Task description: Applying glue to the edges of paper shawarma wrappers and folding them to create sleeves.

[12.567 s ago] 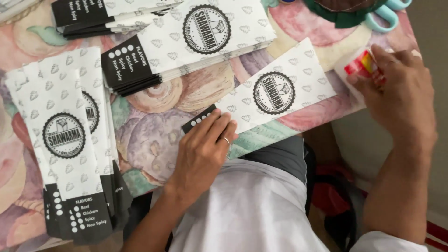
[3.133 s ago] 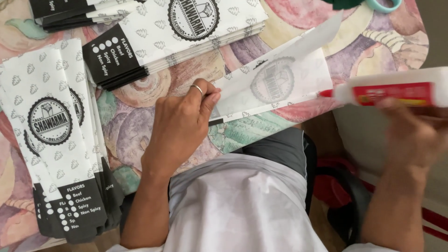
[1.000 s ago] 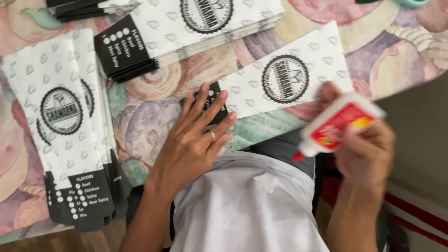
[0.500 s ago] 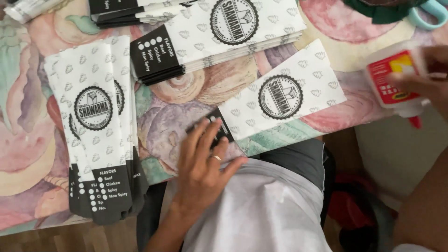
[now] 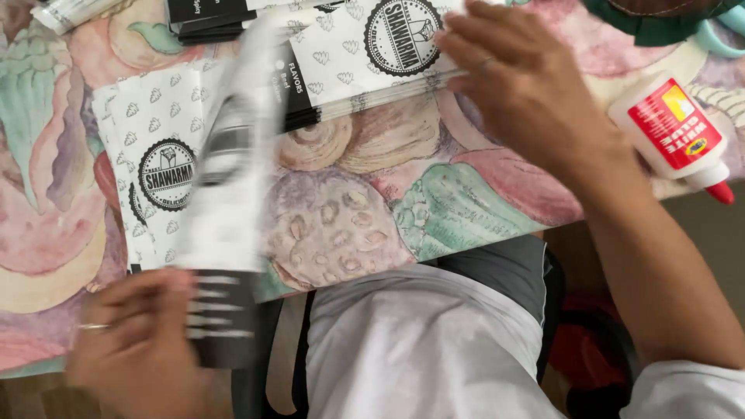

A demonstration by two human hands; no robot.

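Over on the left, one paper bag mid-swing, pretty blurry

Left hand [image 5: 136, 341] grips the blurred paper bag [image 5: 233, 194] by its black end above the left stack [image 5: 151, 155]; right hand [image 5: 516, 77] lies flat, fingers loose, on the top stack [image 5: 365, 54]; glue bottle [image 5: 675, 136] sits far right.

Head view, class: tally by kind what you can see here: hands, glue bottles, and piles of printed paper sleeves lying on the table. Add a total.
Hands: 2, left hand holding a blurred sleeve, right hand
Glue bottle: 1
Sleeve piles: 3, left pile, top pile, top-left pile
Total: 6
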